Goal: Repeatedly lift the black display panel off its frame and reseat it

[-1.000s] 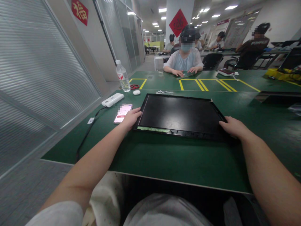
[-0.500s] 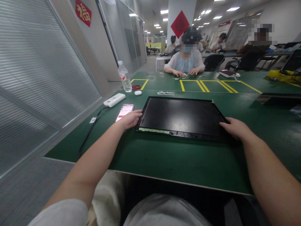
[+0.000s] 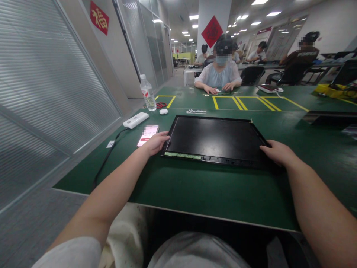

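Observation:
A flat black display panel (image 3: 213, 137) lies in front of me on the green table (image 3: 195, 190). Along its near edge runs a green strip (image 3: 182, 155), a circuit board by its look, on the left half. My left hand (image 3: 158, 143) grips the panel's left edge, thumb on top. On the opposite side, my right hand (image 3: 276, 152) is closed around the right edge, its thumb on the frame and its other fingers largely hidden. A lit phone (image 3: 147, 136) lies just beyond my left hand.
At the left are a white power bank (image 3: 136, 120) with a black cable, a water bottle (image 3: 148, 93), red scissors (image 3: 161, 105) and a white earbud case (image 3: 163, 111). Small silvery parts (image 3: 196, 111) lie behind the panel. A co-worker (image 3: 219, 72) sits across the table.
Both hands keep hold of the panel, which stays almost in place. The view has tilted slightly, and the co-worker's hands opposite have shifted a little.

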Demonstrator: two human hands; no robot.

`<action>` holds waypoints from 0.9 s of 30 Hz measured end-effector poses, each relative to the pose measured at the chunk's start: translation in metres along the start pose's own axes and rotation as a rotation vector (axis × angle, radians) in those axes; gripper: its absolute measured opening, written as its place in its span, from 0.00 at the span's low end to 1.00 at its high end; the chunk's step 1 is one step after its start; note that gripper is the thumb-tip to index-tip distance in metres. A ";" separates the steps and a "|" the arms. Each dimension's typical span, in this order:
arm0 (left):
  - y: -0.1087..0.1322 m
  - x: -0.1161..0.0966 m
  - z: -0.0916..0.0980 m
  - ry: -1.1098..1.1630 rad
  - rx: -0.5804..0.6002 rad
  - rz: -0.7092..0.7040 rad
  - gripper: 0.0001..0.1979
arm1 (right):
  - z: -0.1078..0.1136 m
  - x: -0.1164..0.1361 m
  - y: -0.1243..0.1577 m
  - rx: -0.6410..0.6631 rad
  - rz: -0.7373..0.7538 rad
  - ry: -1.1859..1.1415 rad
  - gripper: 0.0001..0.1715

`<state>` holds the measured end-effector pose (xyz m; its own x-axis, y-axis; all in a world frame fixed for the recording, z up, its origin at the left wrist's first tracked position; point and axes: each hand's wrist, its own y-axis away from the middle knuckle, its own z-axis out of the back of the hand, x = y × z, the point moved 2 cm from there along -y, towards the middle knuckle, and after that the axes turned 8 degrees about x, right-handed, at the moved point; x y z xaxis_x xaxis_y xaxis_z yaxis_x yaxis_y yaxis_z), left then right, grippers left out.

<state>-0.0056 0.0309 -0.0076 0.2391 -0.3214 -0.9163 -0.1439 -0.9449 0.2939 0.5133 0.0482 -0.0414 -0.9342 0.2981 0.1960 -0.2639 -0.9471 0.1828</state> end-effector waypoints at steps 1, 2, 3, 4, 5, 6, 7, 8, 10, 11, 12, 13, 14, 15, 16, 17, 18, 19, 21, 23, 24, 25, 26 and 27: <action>-0.001 0.000 0.000 0.007 -0.009 -0.004 0.32 | 0.000 0.000 0.000 0.001 0.003 -0.002 0.28; -0.002 0.001 0.000 0.015 -0.017 -0.008 0.33 | 0.000 -0.001 -0.001 0.003 0.005 -0.004 0.28; -0.003 0.002 -0.001 0.023 -0.026 -0.013 0.32 | 0.000 -0.001 -0.001 0.007 0.005 -0.005 0.29; -0.004 0.002 -0.002 0.032 -0.034 -0.019 0.31 | -0.001 -0.002 -0.002 0.011 0.005 -0.005 0.29; -0.005 0.003 -0.004 0.041 -0.040 -0.026 0.30 | -0.001 -0.003 -0.002 0.017 0.004 -0.005 0.29; -0.005 0.004 -0.006 0.049 -0.043 -0.033 0.29 | -0.001 -0.004 -0.003 0.024 0.003 -0.005 0.29; -0.006 0.005 -0.007 0.055 -0.045 -0.041 0.29 | -0.001 -0.005 -0.004 0.031 0.002 -0.006 0.29; -0.006 0.005 -0.009 0.059 -0.046 -0.046 0.28 | -0.002 -0.006 -0.005 0.039 0.002 -0.007 0.28; -0.006 0.007 -0.011 0.060 -0.045 -0.052 0.30 | -0.002 -0.008 -0.007 0.051 0.005 -0.010 0.28; -0.006 0.007 -0.012 0.058 -0.045 -0.052 0.32 | -0.003 -0.009 -0.008 0.055 0.007 -0.011 0.28; -0.005 0.008 -0.012 0.054 -0.046 -0.052 0.35 | -0.003 -0.010 -0.009 0.056 0.008 -0.011 0.28; -0.004 0.008 -0.012 0.048 -0.049 -0.052 0.38 | -0.003 -0.010 -0.010 0.056 0.009 -0.011 0.28; -0.003 0.008 -0.012 0.042 -0.054 -0.053 0.42 | -0.003 -0.010 -0.010 0.055 0.009 -0.010 0.28; -0.002 0.008 -0.011 0.034 -0.059 -0.055 0.45 | -0.003 -0.010 -0.010 0.053 0.008 -0.010 0.28; -0.001 0.008 -0.011 0.025 -0.063 -0.057 0.48 | -0.003 -0.010 -0.010 0.052 0.005 -0.009 0.28; 0.000 0.007 -0.011 0.017 -0.064 -0.059 0.50 | -0.003 -0.010 -0.010 0.052 0.001 -0.009 0.28; 0.001 0.007 -0.011 0.009 -0.062 -0.062 0.50 | -0.003 -0.010 -0.010 0.054 -0.003 -0.010 0.28; 0.002 0.006 -0.011 0.001 -0.057 -0.064 0.50 | -0.003 -0.010 -0.009 0.057 -0.007 -0.010 0.28; 0.002 0.006 -0.013 -0.014 -0.045 -0.072 0.47 | -0.002 -0.009 -0.008 0.060 -0.010 -0.013 0.27; 0.002 0.006 -0.014 -0.031 -0.034 -0.085 0.42 | -0.002 -0.009 -0.007 0.058 -0.009 -0.016 0.28; 0.002 0.005 -0.014 -0.040 -0.029 -0.093 0.40 | -0.001 -0.008 -0.006 0.056 -0.009 -0.018 0.28; 0.001 0.005 -0.014 -0.050 -0.026 -0.105 0.37 | -0.001 -0.008 -0.005 0.055 -0.011 -0.019 0.28; 0.001 0.005 -0.014 -0.060 -0.023 -0.120 0.35 | -0.001 -0.007 -0.005 0.054 -0.014 -0.020 0.28; 0.000 0.005 -0.014 -0.070 -0.021 -0.137 0.33 | -0.001 -0.007 -0.004 0.053 -0.018 -0.020 0.28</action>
<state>0.0086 0.0279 -0.0085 0.1878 -0.1848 -0.9647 -0.0938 -0.9810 0.1697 0.5206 0.0500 -0.0444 -0.9242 0.3183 0.2110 -0.2675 -0.9339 0.2371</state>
